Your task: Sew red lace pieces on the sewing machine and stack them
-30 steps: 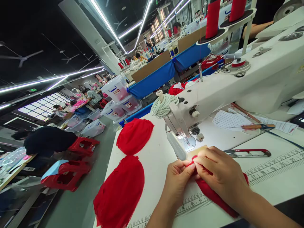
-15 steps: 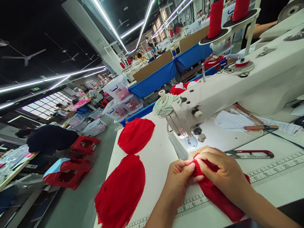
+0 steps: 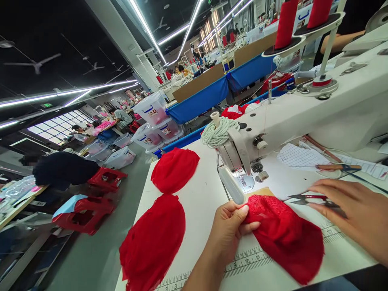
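Observation:
My left hand (image 3: 232,226) pinches the upper left edge of a red lace-and-mesh fabric piece (image 3: 287,238) between thumb and fingers. The rest of that piece lies spread over the printed ruler on the tabletop. To its right, my right hand (image 3: 348,214) is closed around the red-handled thread snips (image 3: 318,199), their dark blades pointing left towards the fabric. Part of the handle is hidden by the fingers. Just beyond the left hand stands the white sewing machine (image 3: 291,117), its lamp lighting the needle plate (image 3: 245,182).
Two red fabric pieces, a smaller one (image 3: 174,169) and a larger one (image 3: 154,242), lie on the table's left side. Coiled pale cord (image 3: 220,132) hangs on the machine head. Papers (image 3: 298,157) and a wooden-handled tool (image 3: 336,167) lie behind the right hand.
My right hand has let go of the red fabric and moved right onto the thread snips. The fabric now lies more spread out, its edge still pinched by my left hand.

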Demonstrator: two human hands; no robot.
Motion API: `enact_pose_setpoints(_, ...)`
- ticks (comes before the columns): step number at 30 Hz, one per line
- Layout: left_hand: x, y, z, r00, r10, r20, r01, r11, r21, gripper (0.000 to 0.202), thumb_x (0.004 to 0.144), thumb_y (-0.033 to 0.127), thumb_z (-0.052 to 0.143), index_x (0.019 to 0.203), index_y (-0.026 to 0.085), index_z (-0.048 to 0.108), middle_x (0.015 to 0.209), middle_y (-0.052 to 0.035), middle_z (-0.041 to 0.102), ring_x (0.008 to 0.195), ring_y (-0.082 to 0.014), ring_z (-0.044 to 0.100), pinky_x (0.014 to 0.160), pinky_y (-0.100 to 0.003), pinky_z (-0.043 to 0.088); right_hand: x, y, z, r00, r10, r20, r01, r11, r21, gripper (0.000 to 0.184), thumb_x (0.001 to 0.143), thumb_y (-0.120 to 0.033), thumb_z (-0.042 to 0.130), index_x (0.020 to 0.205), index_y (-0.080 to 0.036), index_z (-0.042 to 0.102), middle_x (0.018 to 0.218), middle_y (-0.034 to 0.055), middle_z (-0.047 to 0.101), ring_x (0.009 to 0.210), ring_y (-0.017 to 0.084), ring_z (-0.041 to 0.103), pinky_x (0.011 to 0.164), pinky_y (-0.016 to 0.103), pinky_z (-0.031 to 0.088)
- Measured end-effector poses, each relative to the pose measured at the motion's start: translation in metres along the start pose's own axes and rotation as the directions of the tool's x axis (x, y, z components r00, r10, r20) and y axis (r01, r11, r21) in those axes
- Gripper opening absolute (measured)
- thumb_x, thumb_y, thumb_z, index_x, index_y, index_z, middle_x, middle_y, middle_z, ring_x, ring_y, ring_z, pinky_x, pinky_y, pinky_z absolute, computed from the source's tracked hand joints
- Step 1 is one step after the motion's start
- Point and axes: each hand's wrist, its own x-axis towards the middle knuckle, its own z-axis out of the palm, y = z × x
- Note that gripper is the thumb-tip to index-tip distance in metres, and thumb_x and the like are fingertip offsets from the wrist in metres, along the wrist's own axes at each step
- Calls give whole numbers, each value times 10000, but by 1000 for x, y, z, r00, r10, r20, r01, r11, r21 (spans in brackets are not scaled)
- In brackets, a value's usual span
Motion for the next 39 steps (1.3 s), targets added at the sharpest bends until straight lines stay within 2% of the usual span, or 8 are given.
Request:
enact_pose_setpoints(5,0,2,0,1000,-9,25,9,1000,5,351,636,367,835,677,90,623,660,-27,633,644,-114,638,666,-234,577,-10,21,8,993,74,93,-82,994,78,394,882,-590,353,981,-293,593,982,86,669,850,304,653,719,481,490)
enact_pose_setpoints(11,-1,3,-1,998,-17,56,18,1000,-20,340,643,360,831,683,92,624,654,-23,632,615,-95,623,658,-217,568,2,8,-5,968,171,182,-201,966,161,275,851,-555,497,766,-302,562,743,81,689,620,236,653,511,389,494)
enact_pose_setpoints(15,-1,2,1,999,-1,54,2,1000,-13,333,571,296,877,657,109,615,646,4,614,630,-107,640,663,-227,572,10,-27,-11,997,71,29,-77,954,288,199,935,-433,419,878,-283,537,825,83,713,695,206,705,530,292,539)
enact_pose_setpoints(17,-1,0,2,999,14,32,-14,1000,-3,337,548,289,888,656,109,624,636,15,601,617,-107,639,649,-230,575,12,-49,-9,999,-8,53,-8,958,288,182,952,-391,402,960,-279,545,706,22,711,525,163,674,411,243,494)
enact_pose_setpoints(25,0,-1,0,999,38,27,-40,997,62,348,542,323,885,723,107,681,699,-23,667,624,-123,650,673,-249,549,25,-87,3,984,-178,16,172,967,187,330,975,-361,358,1116,-207,614,858,63,690,712,181,671,572,272,525)
enact_pose_setpoints(30,-6,1,7,987,59,147,-93,966,241,318,579,356,842,731,112,707,656,-38,664,542,-110,579,589,-238,473,32,-93,0,989,-99,111,48,919,391,310,912,-402,473,1171,-248,542,1095,67,650,874,182,673,640,267,552)
enact_pose_setpoints(36,-3,-1,4,934,352,61,-327,772,545,52,642,206,722,638,162,694,626,-12,631,575,-121,525,528,-213,384,30,-97,2,927,82,365,-283,793,540,105,847,-271,483,786,-255,566,727,-15,668,625,169,620,556,268,485)
enact_pose_setpoints(39,0,1,-4,965,259,40,-243,824,512,103,682,258,694,657,172,643,509,34,553,401,-87,457,407,-202,316,26,-95,5,918,200,342,-367,754,544,101,833,-281,482,813,-255,577,720,-13,676,632,176,622,575,270,482)
